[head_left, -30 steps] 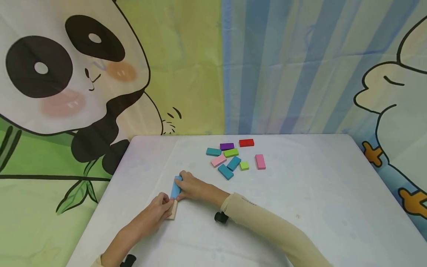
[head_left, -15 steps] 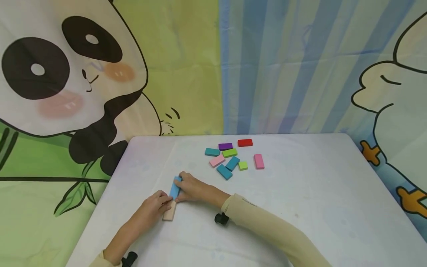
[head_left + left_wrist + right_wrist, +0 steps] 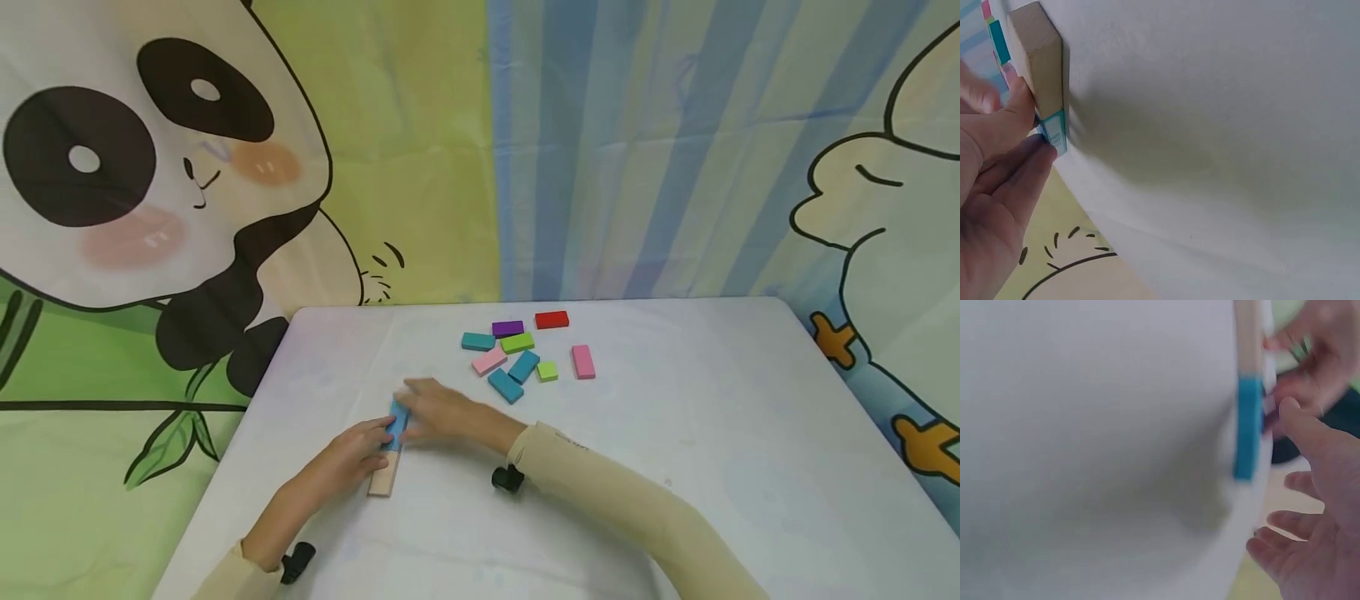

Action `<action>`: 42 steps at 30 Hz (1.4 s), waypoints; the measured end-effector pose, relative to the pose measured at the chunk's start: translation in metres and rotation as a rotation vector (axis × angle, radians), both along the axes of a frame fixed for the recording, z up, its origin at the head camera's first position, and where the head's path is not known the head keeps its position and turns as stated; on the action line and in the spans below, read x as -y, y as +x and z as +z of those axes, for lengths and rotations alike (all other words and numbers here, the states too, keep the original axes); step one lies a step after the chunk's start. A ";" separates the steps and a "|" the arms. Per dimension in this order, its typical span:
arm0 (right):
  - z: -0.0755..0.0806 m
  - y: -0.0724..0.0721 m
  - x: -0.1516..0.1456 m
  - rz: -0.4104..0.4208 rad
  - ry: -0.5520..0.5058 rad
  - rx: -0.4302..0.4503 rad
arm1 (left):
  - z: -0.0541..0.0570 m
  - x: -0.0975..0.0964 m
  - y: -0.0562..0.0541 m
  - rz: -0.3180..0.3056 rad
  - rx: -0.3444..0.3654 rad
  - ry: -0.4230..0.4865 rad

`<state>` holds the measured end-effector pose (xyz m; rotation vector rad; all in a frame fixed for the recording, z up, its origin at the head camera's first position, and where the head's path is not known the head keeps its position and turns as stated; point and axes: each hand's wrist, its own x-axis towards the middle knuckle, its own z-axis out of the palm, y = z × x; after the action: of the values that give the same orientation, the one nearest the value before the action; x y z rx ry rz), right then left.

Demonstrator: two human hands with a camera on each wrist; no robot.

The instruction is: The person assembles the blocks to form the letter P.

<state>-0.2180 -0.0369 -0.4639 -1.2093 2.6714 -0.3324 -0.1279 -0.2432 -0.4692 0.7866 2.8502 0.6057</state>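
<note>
A light blue block (image 3: 397,429) and a plain wooden block (image 3: 384,476) lie end to end in one line on the left part of the table. My left hand (image 3: 352,454) touches their left side, its straight fingers at the blue block and its thumb near the joint. The left wrist view has the wooden block (image 3: 1040,56) nearer and the blue one (image 3: 1055,131) beyond, partly behind fingers. To the right of the blue block is my right hand (image 3: 446,414), its fingers spread and holding nothing. In the right wrist view, a gap separates this hand (image 3: 1316,506) from the blue block (image 3: 1248,431).
Several coloured blocks lie loosely farther back on the white table (image 3: 675,400): teal (image 3: 506,386), purple (image 3: 507,328), lime green (image 3: 517,342) and pink (image 3: 490,360). A red block (image 3: 552,319) and another pink block (image 3: 583,362) lie apart. A printed cloth (image 3: 420,150) hangs behind.
My right hand has let go of the blue block and drawn slightly right. My left fingers have moved forward along the blue block, uncovering more of the wooden one.
</note>
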 end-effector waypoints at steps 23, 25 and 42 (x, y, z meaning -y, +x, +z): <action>-0.001 -0.106 -0.063 -0.201 0.023 0.251 | -0.001 0.003 -0.012 -0.053 0.111 0.003; -0.003 -0.105 -0.059 -0.199 0.011 0.247 | -0.001 0.004 -0.013 -0.045 0.138 0.003; -0.010 -0.071 0.002 -0.114 -0.285 0.150 | 0.000 0.008 -0.018 -0.011 0.197 -0.022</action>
<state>-0.2889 -0.0386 -0.4741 -1.0541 2.6299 -0.8113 -0.1455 -0.2510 -0.4690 0.6971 2.6676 0.6126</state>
